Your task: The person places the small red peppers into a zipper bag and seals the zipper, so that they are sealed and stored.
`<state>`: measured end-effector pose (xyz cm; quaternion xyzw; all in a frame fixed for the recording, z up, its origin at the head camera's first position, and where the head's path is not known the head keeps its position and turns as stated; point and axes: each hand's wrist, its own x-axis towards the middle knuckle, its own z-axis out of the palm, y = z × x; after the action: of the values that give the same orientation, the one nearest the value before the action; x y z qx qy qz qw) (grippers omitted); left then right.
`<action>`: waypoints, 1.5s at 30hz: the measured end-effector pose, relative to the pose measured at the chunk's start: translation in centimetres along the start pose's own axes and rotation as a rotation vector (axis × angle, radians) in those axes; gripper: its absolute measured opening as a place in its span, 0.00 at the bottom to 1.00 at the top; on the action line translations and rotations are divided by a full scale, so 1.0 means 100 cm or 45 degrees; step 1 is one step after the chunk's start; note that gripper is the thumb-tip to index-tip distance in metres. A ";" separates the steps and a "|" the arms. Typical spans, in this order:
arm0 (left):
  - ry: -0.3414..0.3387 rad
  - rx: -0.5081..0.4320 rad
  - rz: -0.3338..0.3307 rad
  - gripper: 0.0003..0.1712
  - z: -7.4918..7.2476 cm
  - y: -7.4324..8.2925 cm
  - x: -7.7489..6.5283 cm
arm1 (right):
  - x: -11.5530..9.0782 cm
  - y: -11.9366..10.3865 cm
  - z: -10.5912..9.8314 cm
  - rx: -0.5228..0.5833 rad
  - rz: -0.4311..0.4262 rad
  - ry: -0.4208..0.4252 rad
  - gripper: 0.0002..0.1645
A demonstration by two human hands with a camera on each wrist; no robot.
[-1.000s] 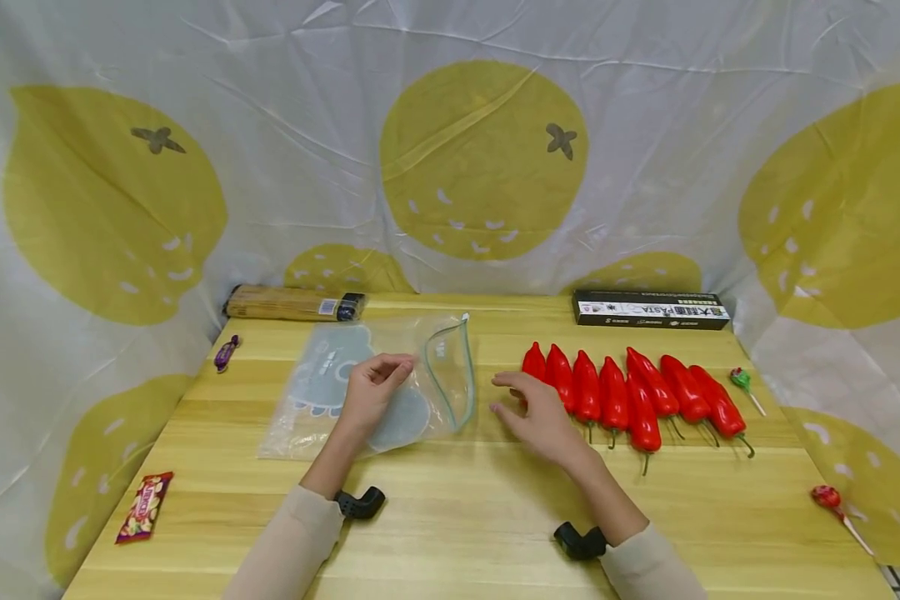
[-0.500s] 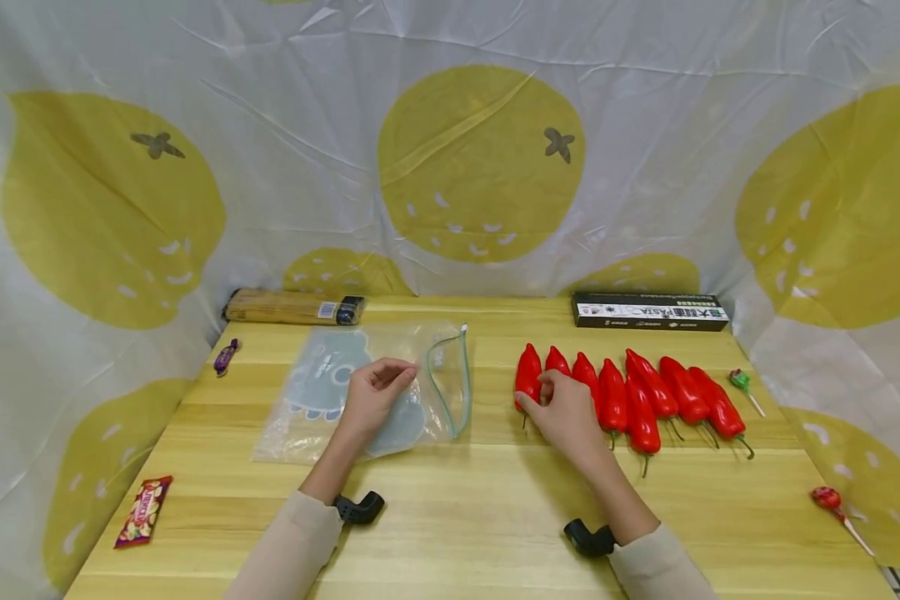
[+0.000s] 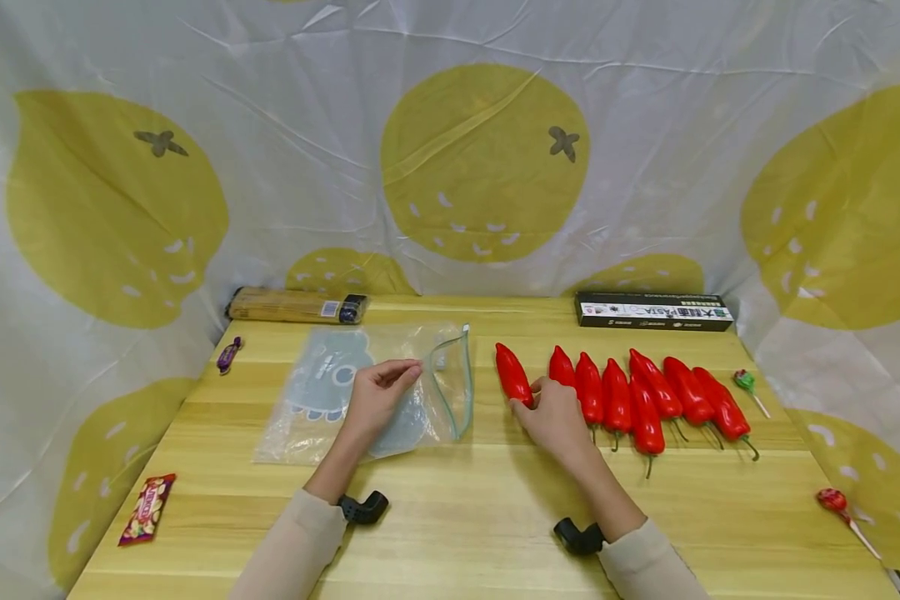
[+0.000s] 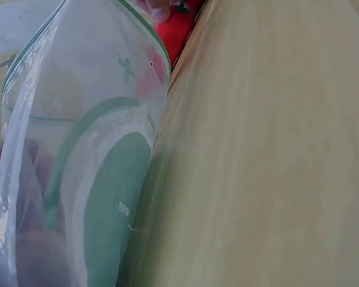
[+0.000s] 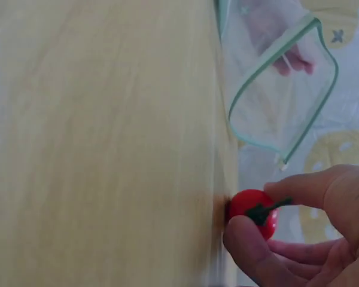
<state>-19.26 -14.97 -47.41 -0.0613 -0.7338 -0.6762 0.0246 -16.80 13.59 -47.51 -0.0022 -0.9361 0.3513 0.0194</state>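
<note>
A clear zip bag (image 3: 318, 379) with a pale blue cartoon print lies on the table, its green-edged mouth gaping toward the right. My left hand (image 3: 375, 396) pinches the bag's upper layer close to the mouth, holding it raised. Between thumb and fingers, my right hand (image 3: 558, 421) grips a red pepper (image 3: 512, 372) near its stem end. The pepper's tip points away from me, and it sits apart from the others, between them and the bag. In the right wrist view, its green stem (image 5: 260, 214) faces the camera. Several more red peppers (image 3: 647, 421) lie side by side to the right.
Along the back are a bundle of brown sticks (image 3: 285, 305) and a black pasta box (image 3: 654, 312). A purple candy (image 3: 228, 355) and a red snack packet (image 3: 147, 510) lie left. Two lollipops, one green (image 3: 744, 381) and one red (image 3: 832, 500), lie right.
The right hand has reached the leftmost pepper, taken hold of it and shifted it left, away from the row. The left hand stays at the bag, nearly still.
</note>
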 end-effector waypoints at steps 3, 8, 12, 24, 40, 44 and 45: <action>-0.010 -0.008 0.003 0.12 0.002 0.001 0.001 | -0.001 0.002 -0.005 0.068 -0.007 0.021 0.21; -0.017 0.059 -0.011 0.11 0.004 0.006 0.001 | -0.003 0.006 -0.018 0.201 -0.041 0.040 0.21; -0.030 0.155 -0.021 0.11 0.006 0.013 0.000 | -0.004 0.008 -0.027 0.343 -0.030 -0.038 0.21; -0.151 0.361 0.013 0.11 0.006 0.041 -0.006 | 0.014 -0.005 -0.010 0.587 -0.078 -0.253 0.22; -0.114 0.233 0.002 0.10 0.011 -0.003 0.007 | 0.038 -0.031 0.041 0.803 0.026 -0.319 0.19; -0.103 0.197 -0.020 0.12 0.012 -0.009 0.009 | 0.036 -0.029 0.035 0.882 0.049 -0.334 0.25; -0.096 0.191 -0.028 0.12 0.012 -0.010 0.009 | 0.035 -0.028 0.031 0.909 0.056 -0.336 0.26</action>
<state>-20.25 -13.82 -48.41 -0.0768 -0.7834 -0.6167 -0.0059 -20.35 9.46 -47.88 0.0298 -0.7489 0.6529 -0.1094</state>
